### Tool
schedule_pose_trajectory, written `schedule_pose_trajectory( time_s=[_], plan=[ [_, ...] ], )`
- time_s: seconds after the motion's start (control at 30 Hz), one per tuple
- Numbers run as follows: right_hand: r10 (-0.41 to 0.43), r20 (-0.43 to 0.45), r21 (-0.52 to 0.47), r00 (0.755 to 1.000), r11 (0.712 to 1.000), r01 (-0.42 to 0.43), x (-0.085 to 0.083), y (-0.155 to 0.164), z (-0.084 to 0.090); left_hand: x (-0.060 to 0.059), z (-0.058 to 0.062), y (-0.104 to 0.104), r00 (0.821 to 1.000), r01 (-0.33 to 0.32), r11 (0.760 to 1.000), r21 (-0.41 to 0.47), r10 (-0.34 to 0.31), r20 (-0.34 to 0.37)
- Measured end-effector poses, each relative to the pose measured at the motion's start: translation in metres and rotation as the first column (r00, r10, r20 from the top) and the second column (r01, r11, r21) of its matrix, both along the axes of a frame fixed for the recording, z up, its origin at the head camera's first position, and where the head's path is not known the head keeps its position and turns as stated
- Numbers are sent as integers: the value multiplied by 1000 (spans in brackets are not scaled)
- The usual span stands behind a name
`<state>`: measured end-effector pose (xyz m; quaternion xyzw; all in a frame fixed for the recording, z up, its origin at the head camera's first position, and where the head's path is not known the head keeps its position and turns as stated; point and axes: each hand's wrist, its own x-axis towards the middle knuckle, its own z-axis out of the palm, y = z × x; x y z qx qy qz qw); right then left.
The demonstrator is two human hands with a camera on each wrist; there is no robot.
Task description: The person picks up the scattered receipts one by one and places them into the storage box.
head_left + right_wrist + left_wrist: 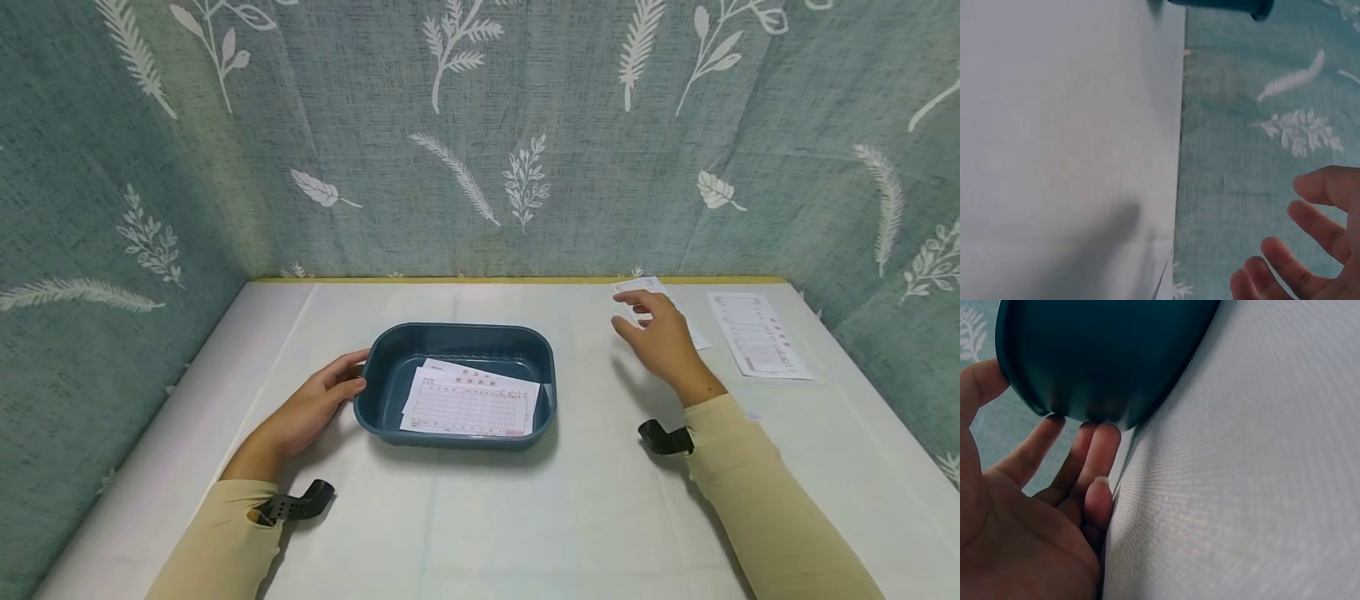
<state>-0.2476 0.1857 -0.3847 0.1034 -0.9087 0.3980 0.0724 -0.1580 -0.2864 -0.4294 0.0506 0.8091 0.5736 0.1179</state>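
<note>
A dark teal plastic basin (454,443) stands on the table with printed paper forms (468,404) lying overlapped inside it. My left hand (318,404) is at the basin's left end; in the left wrist view its fingertips (1105,439) touch the outer wall and the thumb meets it near the rim. My right hand (660,337) hovers over a paper slip (637,286) near the table's back edge, fingers loosely bent and apart. Nothing is between those fingers in the right wrist view. The hand hides part of the slip.
Another printed form (757,333) lies flat farther right on the white-covered table (480,525). Green leaf-patterned cloth (480,192) hangs behind the table and along both sides. Black straps (296,504) sit at the wrists.
</note>
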Motion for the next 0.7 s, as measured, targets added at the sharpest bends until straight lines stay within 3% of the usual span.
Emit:
schedule_pose_trajectory(
  time_s=[0.33, 0.7],
  plan=[
    [-55, 64, -4, 996, 998, 55, -7, 19, 2, 0, 0, -2, 1000, 1, 1000, 1, -1, -9],
    [-108, 96, 16, 990, 994, 107, -14, 40, -11, -1, -1, 0, 1000, 12, 1000, 8, -12, -3]
  ],
)
